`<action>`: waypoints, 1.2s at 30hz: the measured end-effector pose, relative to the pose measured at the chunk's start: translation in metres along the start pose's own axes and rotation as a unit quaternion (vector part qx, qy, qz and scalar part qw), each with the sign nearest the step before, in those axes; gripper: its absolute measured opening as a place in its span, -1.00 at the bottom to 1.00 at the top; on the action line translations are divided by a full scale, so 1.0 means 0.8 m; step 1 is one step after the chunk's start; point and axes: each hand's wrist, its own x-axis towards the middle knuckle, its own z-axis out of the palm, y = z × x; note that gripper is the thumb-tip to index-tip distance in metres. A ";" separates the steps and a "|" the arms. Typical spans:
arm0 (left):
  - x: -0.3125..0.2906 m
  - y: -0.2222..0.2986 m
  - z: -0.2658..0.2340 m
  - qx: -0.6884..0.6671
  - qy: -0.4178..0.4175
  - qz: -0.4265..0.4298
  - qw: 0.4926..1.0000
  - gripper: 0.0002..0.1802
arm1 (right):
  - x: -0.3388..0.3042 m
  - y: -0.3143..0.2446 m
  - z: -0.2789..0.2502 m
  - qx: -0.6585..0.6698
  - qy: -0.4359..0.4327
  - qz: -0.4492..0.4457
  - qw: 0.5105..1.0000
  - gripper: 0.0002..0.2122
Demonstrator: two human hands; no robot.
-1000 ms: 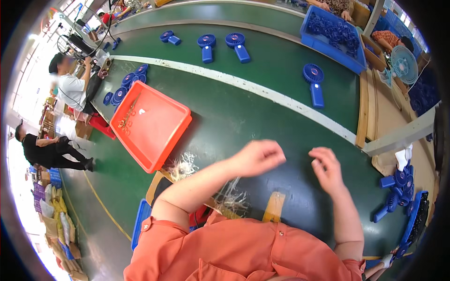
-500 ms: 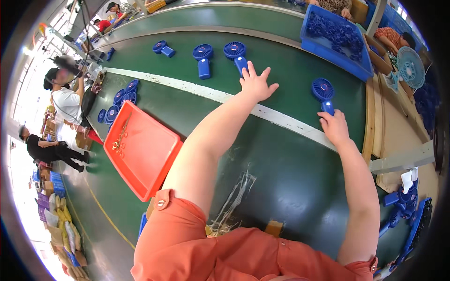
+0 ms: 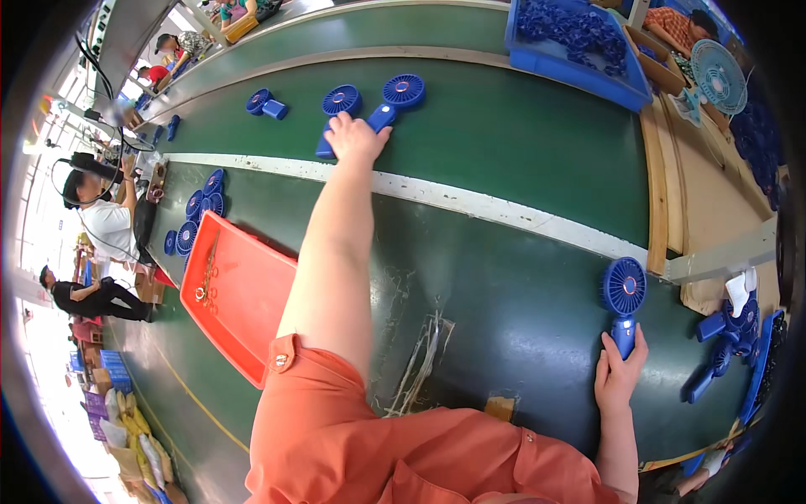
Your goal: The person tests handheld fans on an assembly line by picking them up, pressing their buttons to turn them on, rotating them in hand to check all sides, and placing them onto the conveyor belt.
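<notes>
My left hand (image 3: 358, 139) reaches far across the green bench, its thumb and fingers around the lower end of a blue handheld fan's handle; that fan's round head (image 3: 405, 91) lies beyond. Its fingers also overlap the handle of a second blue fan (image 3: 342, 100), and the exact contact there is hidden. At the right, my right hand (image 3: 618, 372) is closed around the handle of another blue handheld fan (image 3: 625, 286), round head pointing away from me. One more blue fan (image 3: 259, 102) lies farther left, bent at its neck.
A red-orange tray (image 3: 243, 294) with small ring-shaped parts sits by my left arm, several blue fans (image 3: 193, 206) beyond it. A white strip (image 3: 504, 214) crosses the bench. At the far right stand a blue bin (image 3: 579, 71) of blue parts and a teal fan (image 3: 719, 77). Co-workers surround the benches.
My right hand has drawn its fan nearer across the white strip. My left hand has moved left onto the two fans, whose handles have swung leftward. The view has shifted slightly.
</notes>
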 end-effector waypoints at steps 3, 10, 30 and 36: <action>-0.016 -0.038 0.002 -0.048 0.066 -0.074 0.994 -0.19 | -0.004 0.004 0.001 0.006 0.011 -0.006 1.000 -0.73; -0.019 -0.078 -0.030 -0.001 -0.071 -0.010 0.997 -0.19 | -0.005 0.000 0.000 0.031 0.027 -0.006 0.999 -0.76; -0.095 -0.047 -0.088 -0.085 -0.140 0.194 0.967 -0.11 | -0.012 0.002 0.006 0.035 0.048 -0.022 0.998 -0.79; -0.302 -0.075 -0.126 -0.090 -0.073 0.350 0.929 -0.32 | -0.018 0.012 0.003 0.045 0.035 -0.022 0.998 -0.66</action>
